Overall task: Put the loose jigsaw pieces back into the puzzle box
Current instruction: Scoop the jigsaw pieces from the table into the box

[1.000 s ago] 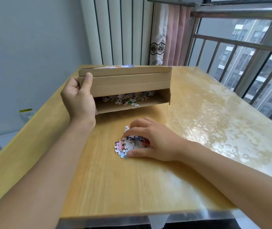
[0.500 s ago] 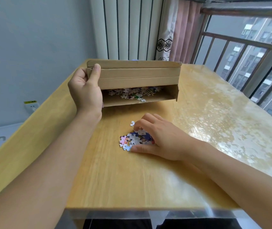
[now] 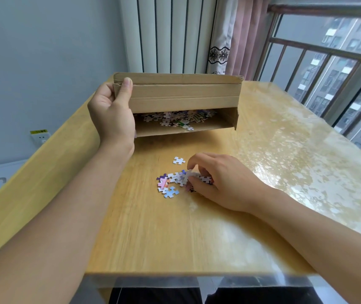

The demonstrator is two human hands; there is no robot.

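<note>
The left hand [image 3: 112,115] is raised at the far left of the table [image 3: 144,238], its thumb laid upright across the front flap of the puzzle box [image 3: 181,96] and its fingers wrapped behind the box's left end — a firm grip on the cardboard. The box is held tilted up off the table with its opening turned toward the person; its long axis runs left to right across the table. Loose pieces are seen lying inside it [image 3: 175,119], along the lower wall.

The right hand [image 3: 221,183] is stretched forward and lowered onto the table in front of the box, palm down, fingers curled. A few pieces from the small pile of jigsaw pieces [image 3: 170,182] are pinched between thumb and fingertips; the rest of the pile is spread just left of the hand. One white piece [image 3: 178,160] lies alone — slightly beyond the pile, toward the box.
</note>
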